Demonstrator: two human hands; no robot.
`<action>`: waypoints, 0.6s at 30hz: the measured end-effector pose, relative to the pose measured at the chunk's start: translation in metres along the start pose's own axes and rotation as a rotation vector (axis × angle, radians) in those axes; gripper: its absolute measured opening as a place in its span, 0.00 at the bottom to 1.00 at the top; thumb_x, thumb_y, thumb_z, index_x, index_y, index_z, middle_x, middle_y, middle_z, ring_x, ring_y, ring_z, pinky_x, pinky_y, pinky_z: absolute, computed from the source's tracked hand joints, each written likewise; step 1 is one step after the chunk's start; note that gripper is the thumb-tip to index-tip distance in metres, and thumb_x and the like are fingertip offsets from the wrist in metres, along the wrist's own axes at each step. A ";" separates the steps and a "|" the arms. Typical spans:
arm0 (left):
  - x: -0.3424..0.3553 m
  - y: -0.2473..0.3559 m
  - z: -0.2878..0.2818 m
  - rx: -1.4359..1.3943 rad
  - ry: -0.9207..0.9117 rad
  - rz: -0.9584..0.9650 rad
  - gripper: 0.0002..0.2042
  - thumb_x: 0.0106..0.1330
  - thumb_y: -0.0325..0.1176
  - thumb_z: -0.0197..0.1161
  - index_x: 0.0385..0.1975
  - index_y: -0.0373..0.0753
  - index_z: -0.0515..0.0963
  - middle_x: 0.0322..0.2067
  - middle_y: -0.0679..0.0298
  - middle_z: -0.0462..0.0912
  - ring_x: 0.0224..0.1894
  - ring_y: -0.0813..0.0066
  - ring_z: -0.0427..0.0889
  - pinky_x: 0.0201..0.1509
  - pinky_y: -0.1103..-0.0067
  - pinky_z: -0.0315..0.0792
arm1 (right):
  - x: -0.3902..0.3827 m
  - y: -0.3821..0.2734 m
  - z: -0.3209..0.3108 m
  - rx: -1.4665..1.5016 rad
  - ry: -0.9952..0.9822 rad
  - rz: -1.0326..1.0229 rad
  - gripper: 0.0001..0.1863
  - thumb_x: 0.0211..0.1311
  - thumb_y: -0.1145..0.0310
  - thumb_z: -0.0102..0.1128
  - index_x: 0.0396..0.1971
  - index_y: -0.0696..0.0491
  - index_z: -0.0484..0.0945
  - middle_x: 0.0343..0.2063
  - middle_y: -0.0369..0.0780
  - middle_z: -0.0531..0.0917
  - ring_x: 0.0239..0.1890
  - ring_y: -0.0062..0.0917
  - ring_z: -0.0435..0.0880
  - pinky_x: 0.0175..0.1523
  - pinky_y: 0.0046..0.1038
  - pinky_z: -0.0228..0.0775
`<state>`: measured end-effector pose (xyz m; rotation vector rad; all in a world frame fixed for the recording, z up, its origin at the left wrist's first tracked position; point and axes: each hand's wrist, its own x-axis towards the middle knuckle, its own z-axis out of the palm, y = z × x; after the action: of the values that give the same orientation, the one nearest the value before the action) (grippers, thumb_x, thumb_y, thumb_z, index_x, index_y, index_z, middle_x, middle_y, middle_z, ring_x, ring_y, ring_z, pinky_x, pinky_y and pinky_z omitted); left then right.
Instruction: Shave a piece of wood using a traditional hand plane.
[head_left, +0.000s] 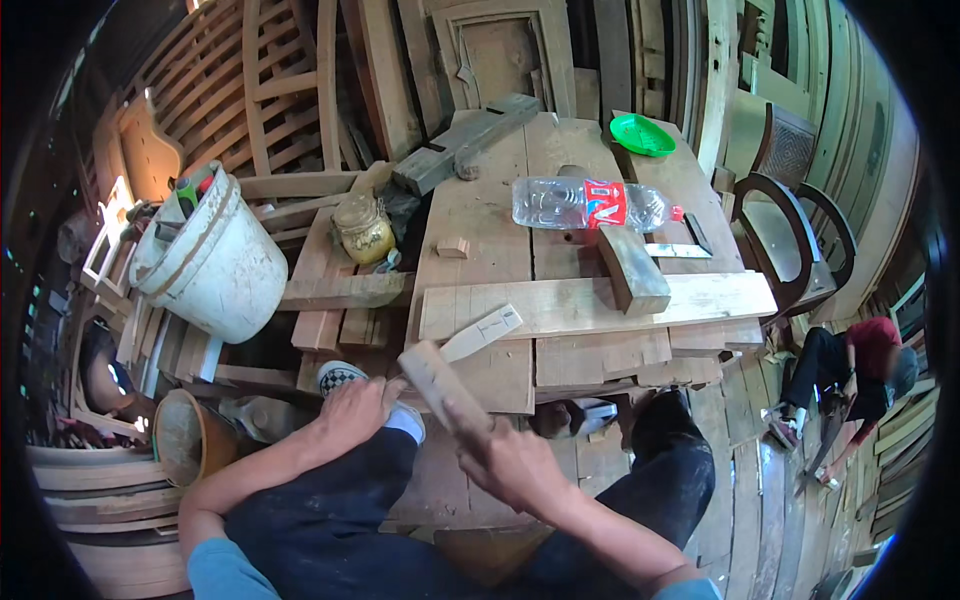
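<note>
My right hand is closed around the lower end of a wooden block, which slants up and left over my lap. My left hand is curled closed beside it, above my left shoe; what its fingertips grip is mostly hidden. Beyond the block, a narrow pale wooden piece with pencil marks lies over the bench edge, its near end hidden behind the block and roughly in line with my left fingers. A long pale board lies across the wooden bench, with a thick wooden block resting on it.
On the bench are a clear plastic bottle, a try square, a green dish, a small wood offcut and a long wooden hand plane. Leftward stand a jar and white bucket. Someone crouches at right.
</note>
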<state>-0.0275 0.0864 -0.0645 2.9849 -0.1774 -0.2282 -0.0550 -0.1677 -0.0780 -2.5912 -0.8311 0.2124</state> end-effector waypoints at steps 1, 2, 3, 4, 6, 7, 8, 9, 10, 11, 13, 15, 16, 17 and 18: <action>-0.002 -0.002 0.001 -0.020 0.042 0.007 0.25 0.74 0.45 0.46 0.24 0.29 0.77 0.18 0.42 0.77 0.25 0.42 0.79 0.29 0.55 0.72 | 0.003 0.005 -0.006 0.021 -0.001 0.037 0.28 0.59 0.50 0.59 0.41 0.64 0.77 0.25 0.51 0.82 0.29 0.45 0.84 0.33 0.41 0.79; -0.005 -0.004 0.000 -0.040 0.077 0.012 0.25 0.74 0.45 0.46 0.23 0.29 0.77 0.18 0.42 0.77 0.25 0.42 0.79 0.29 0.55 0.72 | 0.007 0.016 -0.016 0.049 -0.007 0.075 0.28 0.59 0.50 0.59 0.45 0.62 0.77 0.25 0.50 0.81 0.28 0.45 0.84 0.33 0.41 0.78; -0.011 -0.006 -0.005 -0.008 0.084 0.000 0.24 0.74 0.45 0.45 0.24 0.29 0.77 0.18 0.42 0.77 0.25 0.41 0.79 0.30 0.56 0.72 | 0.015 0.027 -0.030 0.057 0.129 0.109 0.28 0.59 0.50 0.58 0.52 0.55 0.75 0.25 0.50 0.81 0.28 0.45 0.84 0.32 0.42 0.78; -0.013 -0.004 -0.008 -0.012 0.078 0.003 0.24 0.74 0.45 0.45 0.24 0.29 0.77 0.18 0.42 0.77 0.25 0.41 0.79 0.30 0.56 0.72 | 0.022 0.035 -0.049 0.033 0.191 0.275 0.26 0.60 0.51 0.57 0.56 0.48 0.73 0.26 0.51 0.82 0.26 0.45 0.83 0.32 0.43 0.77; -0.007 0.004 -0.013 -0.008 0.038 -0.030 0.24 0.74 0.45 0.45 0.25 0.30 0.78 0.19 0.42 0.78 0.25 0.42 0.79 0.30 0.56 0.73 | 0.022 0.049 -0.053 0.078 0.142 0.326 0.34 0.62 0.50 0.54 0.66 0.48 0.61 0.29 0.53 0.81 0.28 0.49 0.82 0.36 0.45 0.76; -0.003 0.000 -0.006 0.012 0.013 -0.029 0.24 0.74 0.44 0.45 0.27 0.30 0.78 0.20 0.42 0.78 0.26 0.42 0.80 0.31 0.56 0.73 | 0.019 0.053 -0.031 0.035 0.125 0.234 0.32 0.63 0.51 0.54 0.64 0.48 0.63 0.29 0.54 0.81 0.28 0.50 0.82 0.35 0.46 0.76; 0.002 0.001 -0.001 0.011 0.027 -0.010 0.24 0.74 0.44 0.45 0.27 0.30 0.78 0.20 0.42 0.78 0.26 0.42 0.80 0.31 0.56 0.73 | 0.011 0.049 -0.005 -0.013 0.111 0.157 0.30 0.63 0.51 0.53 0.62 0.49 0.66 0.29 0.54 0.81 0.28 0.50 0.82 0.35 0.46 0.76; 0.001 -0.004 0.003 0.001 0.047 0.009 0.23 0.74 0.44 0.45 0.28 0.30 0.78 0.21 0.43 0.79 0.26 0.42 0.80 0.31 0.56 0.72 | 0.006 0.027 -0.004 0.059 -0.038 0.102 0.25 0.62 0.50 0.53 0.51 0.52 0.76 0.29 0.53 0.81 0.28 0.51 0.82 0.37 0.45 0.77; -0.005 -0.009 0.006 -0.009 0.053 0.032 0.22 0.74 0.44 0.45 0.30 0.30 0.78 0.21 0.43 0.79 0.27 0.42 0.80 0.31 0.56 0.72 | -0.002 0.003 0.001 0.071 0.003 0.018 0.21 0.61 0.49 0.55 0.39 0.53 0.81 0.27 0.52 0.81 0.29 0.49 0.83 0.38 0.44 0.77; -0.006 -0.011 0.007 -0.024 0.056 0.037 0.22 0.74 0.44 0.45 0.31 0.30 0.78 0.22 0.42 0.79 0.27 0.42 0.80 0.32 0.55 0.72 | 0.002 0.007 -0.003 0.070 -0.018 0.050 0.22 0.62 0.50 0.55 0.44 0.52 0.79 0.27 0.51 0.81 0.29 0.49 0.83 0.38 0.44 0.77; -0.005 -0.009 -0.003 -0.019 0.029 0.010 0.22 0.73 0.44 0.45 0.32 0.30 0.78 0.21 0.42 0.79 0.27 0.42 0.80 0.32 0.55 0.72 | 0.017 0.034 -0.020 0.061 0.073 0.115 0.27 0.62 0.51 0.54 0.59 0.48 0.69 0.27 0.51 0.81 0.29 0.46 0.83 0.37 0.45 0.76; -0.006 0.003 -0.013 -0.036 0.034 -0.044 0.22 0.73 0.44 0.46 0.31 0.29 0.79 0.20 0.41 0.78 0.26 0.41 0.79 0.32 0.54 0.72 | 0.022 0.042 -0.052 0.137 0.145 0.293 0.31 0.63 0.51 0.53 0.64 0.47 0.63 0.28 0.52 0.81 0.31 0.47 0.82 0.39 0.45 0.75; -0.005 0.006 -0.013 -0.039 0.042 -0.039 0.22 0.73 0.44 0.46 0.31 0.29 0.79 0.20 0.41 0.78 0.26 0.41 0.79 0.32 0.54 0.72 | 0.023 0.050 -0.054 0.152 0.163 0.324 0.31 0.63 0.51 0.53 0.64 0.46 0.63 0.29 0.53 0.81 0.31 0.47 0.82 0.39 0.46 0.75; -0.004 0.004 -0.011 -0.019 0.029 -0.045 0.23 0.73 0.44 0.46 0.29 0.29 0.79 0.20 0.41 0.78 0.26 0.41 0.79 0.32 0.53 0.72 | 0.021 0.047 -0.044 0.115 0.139 0.253 0.28 0.63 0.52 0.53 0.59 0.50 0.68 0.29 0.53 0.82 0.31 0.47 0.83 0.38 0.45 0.76; -0.003 0.002 -0.008 0.001 0.016 -0.051 0.23 0.73 0.44 0.46 0.27 0.29 0.79 0.20 0.41 0.78 0.26 0.40 0.79 0.32 0.53 0.72 | 0.016 0.039 -0.027 0.078 0.114 0.183 0.26 0.63 0.52 0.53 0.55 0.54 0.73 0.30 0.54 0.82 0.31 0.47 0.84 0.37 0.44 0.78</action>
<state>-0.0291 0.0856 -0.0555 2.9939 -0.1005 -0.2099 -0.0150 -0.1963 -0.0702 -2.5780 -0.5363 0.1450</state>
